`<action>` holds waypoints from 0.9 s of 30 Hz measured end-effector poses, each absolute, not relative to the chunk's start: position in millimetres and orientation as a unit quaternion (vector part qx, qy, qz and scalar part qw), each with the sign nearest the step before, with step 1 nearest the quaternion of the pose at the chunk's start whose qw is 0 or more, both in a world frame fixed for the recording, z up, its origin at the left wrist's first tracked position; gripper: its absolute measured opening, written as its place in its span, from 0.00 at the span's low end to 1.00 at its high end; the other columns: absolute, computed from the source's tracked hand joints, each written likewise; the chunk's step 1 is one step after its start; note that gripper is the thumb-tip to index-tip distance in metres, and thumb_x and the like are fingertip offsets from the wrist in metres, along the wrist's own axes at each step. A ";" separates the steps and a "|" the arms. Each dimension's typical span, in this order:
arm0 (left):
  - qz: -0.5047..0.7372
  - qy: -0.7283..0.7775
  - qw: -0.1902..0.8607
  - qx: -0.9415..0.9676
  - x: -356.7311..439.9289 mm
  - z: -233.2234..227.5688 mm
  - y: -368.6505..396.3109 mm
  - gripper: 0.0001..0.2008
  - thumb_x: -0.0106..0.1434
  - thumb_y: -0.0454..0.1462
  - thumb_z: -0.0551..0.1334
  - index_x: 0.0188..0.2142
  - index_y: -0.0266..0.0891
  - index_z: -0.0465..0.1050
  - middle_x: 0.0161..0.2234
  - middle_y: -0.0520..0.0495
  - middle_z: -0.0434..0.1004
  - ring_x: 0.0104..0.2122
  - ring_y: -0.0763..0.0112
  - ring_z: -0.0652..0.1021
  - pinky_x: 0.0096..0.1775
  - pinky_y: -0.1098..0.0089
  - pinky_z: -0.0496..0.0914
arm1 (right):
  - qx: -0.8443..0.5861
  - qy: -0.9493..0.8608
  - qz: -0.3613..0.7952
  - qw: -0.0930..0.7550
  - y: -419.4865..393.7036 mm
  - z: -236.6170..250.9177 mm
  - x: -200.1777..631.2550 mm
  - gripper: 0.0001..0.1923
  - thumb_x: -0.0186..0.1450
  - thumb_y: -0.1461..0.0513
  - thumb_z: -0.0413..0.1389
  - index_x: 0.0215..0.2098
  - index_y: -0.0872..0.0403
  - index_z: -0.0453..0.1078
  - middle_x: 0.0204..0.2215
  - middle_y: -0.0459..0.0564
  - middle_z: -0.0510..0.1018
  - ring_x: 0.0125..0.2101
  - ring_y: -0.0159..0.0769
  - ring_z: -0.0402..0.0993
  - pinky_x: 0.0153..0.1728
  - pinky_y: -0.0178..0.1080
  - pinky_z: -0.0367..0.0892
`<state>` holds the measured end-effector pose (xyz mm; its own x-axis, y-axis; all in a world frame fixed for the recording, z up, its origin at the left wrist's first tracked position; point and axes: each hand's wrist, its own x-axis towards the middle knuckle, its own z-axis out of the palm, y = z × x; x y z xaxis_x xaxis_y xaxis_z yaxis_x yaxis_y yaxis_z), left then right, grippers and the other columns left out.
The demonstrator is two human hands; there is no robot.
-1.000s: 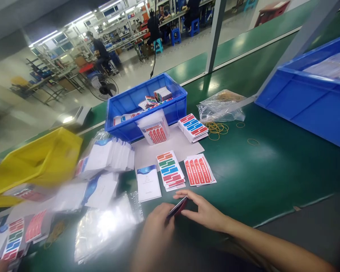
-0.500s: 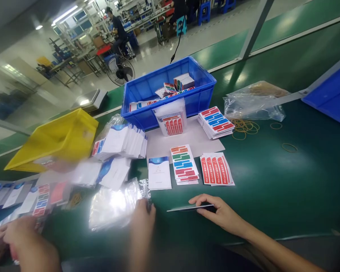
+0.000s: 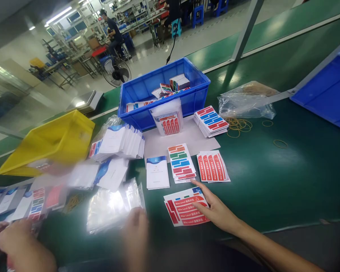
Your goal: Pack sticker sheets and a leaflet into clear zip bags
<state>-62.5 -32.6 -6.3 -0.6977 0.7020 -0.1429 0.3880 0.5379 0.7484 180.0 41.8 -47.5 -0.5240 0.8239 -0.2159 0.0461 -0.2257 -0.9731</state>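
My right hand (image 3: 215, 211) lies flat, fingers apart, on a small stack of red-and-white sticker sheets (image 3: 181, 211) lying on the green table (image 3: 272, 177). My left hand (image 3: 136, 230) is blurred, just below a pile of clear plastic bags (image 3: 113, 206); its grip cannot be made out. Beyond the stack lie a white-and-blue card (image 3: 157, 172), a stack of multicoloured sticker sheets (image 3: 181, 162) and a stack of red sticker sheets (image 3: 213, 166).
Another person's hands (image 3: 22, 245) work at the bottom left among cards. A blue bin (image 3: 136, 100) and a yellow bin (image 3: 51, 139) stand behind. Fanned white cards (image 3: 121, 141), rubber bands (image 3: 238, 124) and a bag (image 3: 246, 100) lie around. A second blue bin (image 3: 325, 94) is at right.
My right hand has laid the sticker stack, held edge-on before, flat on the table face up. My left hand has let go of it and moved left toward the plastic bags.
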 end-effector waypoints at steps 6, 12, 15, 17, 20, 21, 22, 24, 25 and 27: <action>0.431 0.769 0.326 0.341 -30.1 -4.8 -31.0 0.12 0.59 0.46 0.59 0.32 0.39 0.71 0.20 0.52 0.73 0.22 0.71 0.73 0.26 0.73 0.68 | -0.361 -0.647 0.624 0.247 37.1 -40.0 171.3 0.18 0.69 0.56 0.48 0.55 0.51 0.67 0.44 0.52 0.78 0.41 0.41 0.75 0.42 0.39 0.69; 0.309 0.684 0.355 0.557 -3.5 -8.4 -18.1 0.11 0.63 0.41 0.56 0.28 0.38 0.70 0.24 0.50 0.72 0.22 0.75 0.69 0.26 0.74 0.64 | -0.364 -0.682 0.581 0.254 31.6 -33.6 162.9 0.12 0.68 0.60 0.50 0.37 0.53 0.75 0.33 0.47 0.80 0.33 0.36 0.75 0.36 0.34 0.64; 0.269 0.649 0.344 0.623 5.2 -8.2 -14.6 0.10 0.64 0.38 0.54 0.28 0.38 0.69 0.25 0.50 0.71 0.24 0.74 0.70 0.27 0.74 0.64 | -0.380 -0.677 0.573 0.262 29.4 -33.6 164.9 0.12 0.67 0.59 0.51 0.31 0.55 0.73 0.27 0.45 0.78 0.29 0.33 0.71 0.32 0.33 0.62; 0.256 0.635 0.345 0.642 8.7 -9.2 -13.6 0.10 0.64 0.37 0.54 0.27 0.38 0.68 0.25 0.49 0.71 0.26 0.73 0.71 0.28 0.74 0.64 | -0.384 -0.674 0.572 0.267 28.6 -34.2 166.8 0.14 0.67 0.59 0.50 0.28 0.56 0.72 0.25 0.44 0.76 0.27 0.32 0.70 0.30 0.32 0.60; 0.261 0.634 0.342 0.643 11.8 -12.3 -13.2 0.09 0.63 0.35 0.53 0.26 0.38 0.66 0.25 0.49 0.69 0.26 0.72 0.71 0.28 0.73 0.65 | -0.381 -0.673 0.574 0.271 27.9 -35.9 168.4 0.16 0.69 0.59 0.47 0.29 0.56 0.71 0.25 0.45 0.75 0.28 0.32 0.69 0.31 0.33 0.61; 0.269 0.635 0.341 0.639 12.5 -13.3 -13.2 0.09 0.62 0.35 0.53 0.26 0.38 0.66 0.25 0.49 0.69 0.26 0.72 0.71 0.28 0.73 0.65 | -0.381 -0.675 0.572 0.269 27.8 -36.6 168.5 0.17 0.69 0.59 0.46 0.29 0.56 0.71 0.26 0.45 0.75 0.28 0.32 0.69 0.32 0.33 0.61; 0.277 0.637 0.342 0.633 13.1 -14.2 -13.2 0.08 0.62 0.34 0.53 0.27 0.38 0.67 0.25 0.50 0.70 0.26 0.72 0.71 0.29 0.73 0.65 | -0.382 -0.679 0.568 0.265 27.7 -37.4 168.5 0.17 0.70 0.59 0.46 0.29 0.56 0.71 0.25 0.46 0.75 0.28 0.32 0.69 0.32 0.33 0.61; 0.290 0.643 0.353 0.615 13.6 -15.3 -13.0 0.08 0.62 0.35 0.54 0.29 0.37 0.69 0.26 0.49 0.72 0.27 0.72 0.72 0.29 0.74 0.65 | -0.385 -0.688 0.559 0.258 27.8 -38.7 168.3 0.18 0.70 0.58 0.45 0.28 0.56 0.71 0.25 0.46 0.75 0.27 0.32 0.69 0.31 0.33 0.61; 0.292 0.646 0.363 0.604 13.5 -15.3 -12.8 0.08 0.62 0.35 0.54 0.30 0.37 0.70 0.27 0.49 0.73 0.27 0.72 0.73 0.29 0.74 0.66 | -0.384 -0.691 0.556 0.256 28.0 -39.2 168.1 0.18 0.70 0.58 0.45 0.29 0.56 0.71 0.25 0.46 0.75 0.27 0.32 0.69 0.32 0.34 0.61; 0.291 0.654 0.385 0.583 12.5 -14.6 -12.0 0.09 0.63 0.37 0.54 0.31 0.37 0.72 0.28 0.48 0.75 0.26 0.72 0.74 0.29 0.74 0.66 | -0.380 -0.695 0.554 0.256 28.7 -39.5 168.1 0.17 0.70 0.59 0.45 0.32 0.56 0.73 0.27 0.47 0.76 0.28 0.33 0.70 0.33 0.34 0.61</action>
